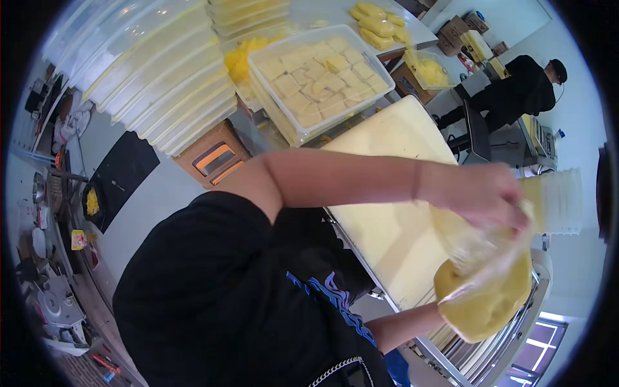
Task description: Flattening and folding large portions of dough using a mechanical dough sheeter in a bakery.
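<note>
My left hand [480, 193] reaches across to the right, its fingers closed on a clear plastic film [480, 258]. The film hangs from the fingers, crumpled, over a thick yellow slab of dough [487, 300]. My right forearm [409, 324] comes in from below and goes behind the dough. My right hand is hidden there, so its fingers do not show. Both hands are at the right end of a pale yellow work surface [387, 238], next to a machine with metal rollers [445, 338].
An open tub [380, 80] of pale square blocks stands beyond the surface. Stacked translucent trays [155, 77] rise at the upper left. Several yellow packs [377, 26] lie on a far table. White containers [561, 200] stand at the right. A person in black [516, 90] is farther back.
</note>
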The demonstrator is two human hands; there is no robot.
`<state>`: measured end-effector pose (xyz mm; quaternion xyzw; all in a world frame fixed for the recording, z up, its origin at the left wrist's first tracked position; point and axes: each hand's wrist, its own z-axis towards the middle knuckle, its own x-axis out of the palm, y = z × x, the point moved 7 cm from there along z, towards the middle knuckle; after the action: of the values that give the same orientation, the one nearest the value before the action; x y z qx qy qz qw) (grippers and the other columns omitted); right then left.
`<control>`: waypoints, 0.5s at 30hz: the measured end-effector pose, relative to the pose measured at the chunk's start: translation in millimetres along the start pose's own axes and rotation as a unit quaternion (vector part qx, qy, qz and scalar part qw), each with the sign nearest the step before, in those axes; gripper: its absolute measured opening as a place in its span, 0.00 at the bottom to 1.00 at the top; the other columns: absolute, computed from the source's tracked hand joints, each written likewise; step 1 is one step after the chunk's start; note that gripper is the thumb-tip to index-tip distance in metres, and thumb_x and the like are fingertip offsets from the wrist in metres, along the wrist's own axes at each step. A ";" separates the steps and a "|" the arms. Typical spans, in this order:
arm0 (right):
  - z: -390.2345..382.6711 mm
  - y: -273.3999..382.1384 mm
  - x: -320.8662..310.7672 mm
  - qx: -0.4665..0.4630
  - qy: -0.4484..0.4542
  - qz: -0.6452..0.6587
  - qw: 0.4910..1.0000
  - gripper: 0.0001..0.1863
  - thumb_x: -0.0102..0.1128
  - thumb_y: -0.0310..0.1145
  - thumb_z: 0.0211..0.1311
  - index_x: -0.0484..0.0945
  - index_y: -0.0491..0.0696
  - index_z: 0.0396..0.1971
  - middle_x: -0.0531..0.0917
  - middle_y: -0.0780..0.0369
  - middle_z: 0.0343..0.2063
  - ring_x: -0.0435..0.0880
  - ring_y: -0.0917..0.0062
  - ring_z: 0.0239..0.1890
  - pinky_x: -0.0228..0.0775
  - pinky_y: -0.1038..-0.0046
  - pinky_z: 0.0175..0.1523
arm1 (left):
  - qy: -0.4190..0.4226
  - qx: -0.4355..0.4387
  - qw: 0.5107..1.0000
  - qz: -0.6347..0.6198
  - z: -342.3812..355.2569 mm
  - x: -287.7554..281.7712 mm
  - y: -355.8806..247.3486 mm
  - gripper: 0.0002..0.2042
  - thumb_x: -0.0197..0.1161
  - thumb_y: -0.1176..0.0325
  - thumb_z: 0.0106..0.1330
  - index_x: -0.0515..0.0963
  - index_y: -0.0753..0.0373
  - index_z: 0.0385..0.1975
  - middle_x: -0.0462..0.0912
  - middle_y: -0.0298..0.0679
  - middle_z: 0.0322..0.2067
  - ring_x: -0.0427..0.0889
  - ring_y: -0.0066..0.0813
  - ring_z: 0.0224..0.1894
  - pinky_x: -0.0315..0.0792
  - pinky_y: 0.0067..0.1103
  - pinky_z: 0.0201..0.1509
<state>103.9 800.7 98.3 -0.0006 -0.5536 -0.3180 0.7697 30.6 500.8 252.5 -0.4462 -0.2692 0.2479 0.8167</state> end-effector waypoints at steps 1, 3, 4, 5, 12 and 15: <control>14.4 -3.5 0.8 -0.020 -0.011 0.013 1.000 0.31 0.59 0.50 0.66 0.67 0.51 0.63 0.74 0.59 0.59 0.73 0.64 0.61 0.57 0.57 0.72 | -0.006 0.068 0.997 -0.045 6.4 19.9 -26.8 0.10 0.60 0.67 0.63 0.84 0.63 0.24 0.79 0.30 0.17 0.66 0.16 0.14 0.61 0.13 0.21; 33.6 -10.1 0.5 -0.067 -0.035 0.035 0.997 0.31 0.58 0.52 0.66 0.67 0.51 0.63 0.74 0.59 0.60 0.72 0.65 0.62 0.57 0.57 0.72 | 0.008 0.192 0.981 -0.039 15.3 56.0 -53.0 0.10 0.59 0.68 0.63 0.84 0.63 0.22 0.82 0.33 0.18 0.70 0.17 0.16 0.65 0.14 0.25; 38.0 -21.0 5.8 -0.063 -0.031 0.040 0.997 0.31 0.58 0.52 0.66 0.67 0.51 0.63 0.74 0.59 0.60 0.72 0.65 0.62 0.57 0.57 0.72 | 0.003 0.201 0.979 -0.038 16.8 68.9 -59.2 0.10 0.59 0.69 0.63 0.84 0.63 0.21 0.83 0.33 0.18 0.71 0.18 0.16 0.66 0.15 0.26; 38.2 -32.5 16.5 -0.052 0.014 -0.003 0.999 0.31 0.58 0.52 0.66 0.66 0.51 0.63 0.74 0.59 0.59 0.72 0.65 0.62 0.58 0.58 0.72 | -0.001 0.208 0.977 -0.038 18.5 74.8 -63.1 0.11 0.59 0.69 0.62 0.83 0.63 0.20 0.83 0.34 0.19 0.72 0.18 0.17 0.68 0.15 0.28; 18.9 -86.4 67.4 -0.058 0.095 -0.110 0.988 0.31 0.58 0.51 0.66 0.66 0.51 0.64 0.75 0.59 0.57 0.72 0.68 0.62 0.61 0.61 0.69 | -0.087 0.185 0.977 0.053 37.0 22.2 -65.8 0.11 0.60 0.71 0.62 0.83 0.65 0.19 0.83 0.35 0.18 0.74 0.18 0.18 0.68 0.15 0.26; 22.4 -103.4 56.8 -0.044 0.066 -0.061 0.995 0.30 0.59 0.50 0.66 0.67 0.51 0.63 0.76 0.59 0.57 0.72 0.69 0.61 0.63 0.61 0.68 | -0.076 0.198 0.971 0.110 64.5 23.5 -63.3 0.11 0.60 0.70 0.63 0.83 0.65 0.20 0.83 0.36 0.19 0.74 0.19 0.18 0.69 0.16 0.26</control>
<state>44.7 698.3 119.1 0.0201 -0.4863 -0.3882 0.7826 15.5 524.0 341.6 -0.2827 -0.2251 0.4174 0.8338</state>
